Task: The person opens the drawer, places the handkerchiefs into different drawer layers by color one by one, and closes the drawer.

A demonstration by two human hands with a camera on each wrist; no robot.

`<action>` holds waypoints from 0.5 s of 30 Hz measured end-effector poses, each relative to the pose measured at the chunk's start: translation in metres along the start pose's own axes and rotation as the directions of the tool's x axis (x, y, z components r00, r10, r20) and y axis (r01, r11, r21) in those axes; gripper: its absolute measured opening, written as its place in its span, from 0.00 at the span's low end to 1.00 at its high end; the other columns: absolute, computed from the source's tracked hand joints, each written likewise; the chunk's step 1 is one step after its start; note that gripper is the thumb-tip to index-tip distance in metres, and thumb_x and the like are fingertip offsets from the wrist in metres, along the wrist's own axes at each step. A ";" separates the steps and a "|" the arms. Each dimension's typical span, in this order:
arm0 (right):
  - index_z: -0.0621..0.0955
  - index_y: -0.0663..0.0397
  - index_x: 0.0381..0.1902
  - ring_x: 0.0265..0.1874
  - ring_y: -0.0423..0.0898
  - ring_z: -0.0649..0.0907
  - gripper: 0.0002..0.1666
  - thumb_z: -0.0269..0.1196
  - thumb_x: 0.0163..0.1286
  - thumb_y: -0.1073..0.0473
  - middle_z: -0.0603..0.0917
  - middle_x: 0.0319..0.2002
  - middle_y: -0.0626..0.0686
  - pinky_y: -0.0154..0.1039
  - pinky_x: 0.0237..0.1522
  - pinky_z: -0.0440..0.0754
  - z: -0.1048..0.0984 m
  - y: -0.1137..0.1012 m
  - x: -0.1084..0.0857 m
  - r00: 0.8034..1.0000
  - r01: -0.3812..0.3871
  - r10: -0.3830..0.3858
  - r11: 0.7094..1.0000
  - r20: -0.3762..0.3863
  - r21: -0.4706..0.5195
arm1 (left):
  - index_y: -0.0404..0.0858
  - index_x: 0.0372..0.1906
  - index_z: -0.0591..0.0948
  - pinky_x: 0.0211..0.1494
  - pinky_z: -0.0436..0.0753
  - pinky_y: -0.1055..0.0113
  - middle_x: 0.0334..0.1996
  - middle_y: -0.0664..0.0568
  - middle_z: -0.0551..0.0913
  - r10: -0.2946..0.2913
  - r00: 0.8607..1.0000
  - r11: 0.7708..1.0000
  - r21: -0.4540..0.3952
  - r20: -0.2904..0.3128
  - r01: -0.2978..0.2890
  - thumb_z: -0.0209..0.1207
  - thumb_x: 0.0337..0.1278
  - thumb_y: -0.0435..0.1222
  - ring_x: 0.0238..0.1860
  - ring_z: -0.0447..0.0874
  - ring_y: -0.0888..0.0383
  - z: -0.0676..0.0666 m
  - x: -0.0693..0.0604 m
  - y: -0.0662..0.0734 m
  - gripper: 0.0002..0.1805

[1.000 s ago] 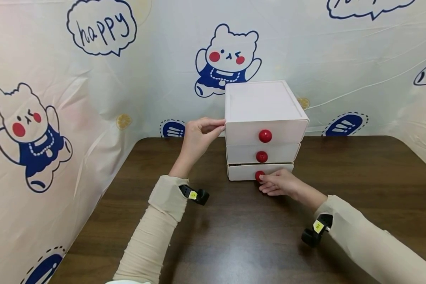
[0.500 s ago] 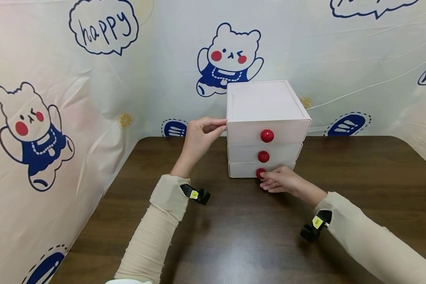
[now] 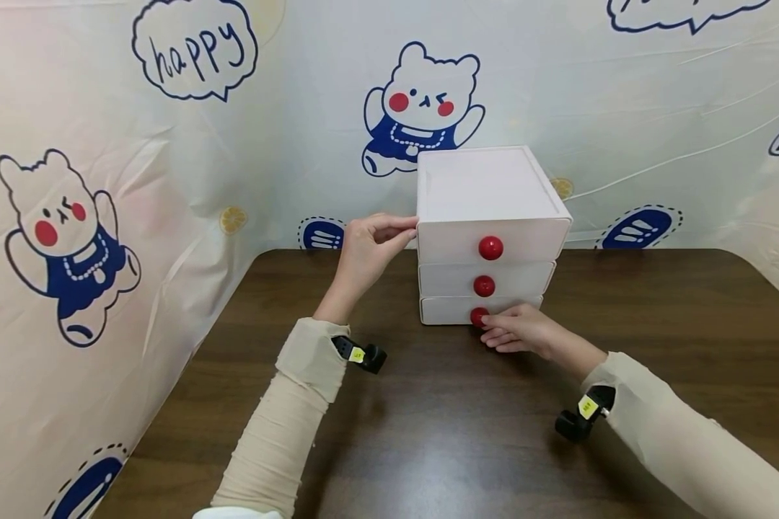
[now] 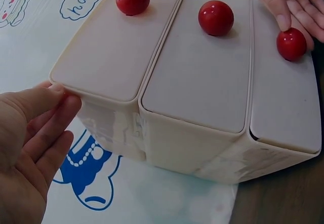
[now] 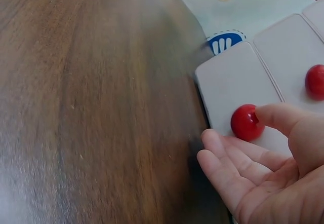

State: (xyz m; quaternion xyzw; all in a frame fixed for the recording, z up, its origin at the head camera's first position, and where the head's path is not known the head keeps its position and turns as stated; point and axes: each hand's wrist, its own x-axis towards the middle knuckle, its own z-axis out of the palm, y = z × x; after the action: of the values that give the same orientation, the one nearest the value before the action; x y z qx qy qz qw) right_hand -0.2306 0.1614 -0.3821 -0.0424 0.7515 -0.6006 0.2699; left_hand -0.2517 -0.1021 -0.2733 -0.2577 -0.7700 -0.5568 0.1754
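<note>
A white cabinet with three stacked drawers stands on the table, a round red knob on each front. My left hand rests its thumb and fingertips against the cabinet's upper left front edge; in the left wrist view the thumb tip lies at that corner. My right hand is at the bottom drawer, its thumb touching the bottom red knob. Its other fingers extend loosely below the knob in the right wrist view. All three drawers look pushed in. The middle knob and top knob are untouched.
The brown wooden table spreads out in front of the cabinet and to both sides. Behind it hangs a pale cloth printed with bears and the word happy. A white rounded edge shows at the bottom of the head view.
The bottom drawer, slightly out a second ago with a dark gap above it, has moved in flush, with my right thumb at its knob. My left hand has stayed at the cabinet's edge.
</note>
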 end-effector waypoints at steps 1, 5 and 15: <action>0.71 0.80 0.52 0.35 0.49 0.84 0.28 0.55 0.69 0.55 0.83 0.38 0.64 0.45 0.43 0.81 -0.002 0.000 -0.002 1.000 0.004 -0.004 1.000 0.000 -0.002 | 0.31 0.41 0.84 0.42 0.81 0.68 0.36 0.43 0.83 0.001 1.000 1.000 0.002 0.000 -0.001 0.63 0.50 0.27 0.37 0.83 0.54 0.000 0.001 -0.004 0.11; 0.70 0.79 0.53 0.38 0.51 0.84 0.28 0.55 0.69 0.56 0.83 0.39 0.65 0.45 0.44 0.80 -0.010 0.000 -0.008 1.000 0.005 -0.005 1.000 -0.010 -0.004 | 0.34 0.41 0.84 0.41 0.81 0.69 0.36 0.46 0.84 0.012 1.000 1.000 0.019 0.000 -0.012 0.64 0.50 0.29 0.35 0.83 0.58 -0.001 0.001 -0.008 0.11; 0.70 0.78 0.55 0.42 0.53 0.82 0.27 0.53 0.70 0.56 0.82 0.42 0.63 0.45 0.47 0.79 -0.034 -0.003 -0.027 1.000 0.022 -0.021 1.000 0.019 -0.007 | 0.36 0.40 0.85 0.39 0.81 0.70 0.35 0.50 0.84 0.003 1.000 0.996 0.086 0.010 -0.003 0.64 0.51 0.31 0.34 0.82 0.61 -0.010 -0.002 -0.010 0.10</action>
State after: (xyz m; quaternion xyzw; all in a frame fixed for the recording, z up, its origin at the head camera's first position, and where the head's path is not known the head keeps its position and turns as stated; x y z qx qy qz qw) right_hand -0.2239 0.2015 -0.3655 -0.0571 0.7507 -0.6001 0.2702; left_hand -0.2568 -0.1141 -0.2791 -0.2537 -0.7935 -0.5218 0.1835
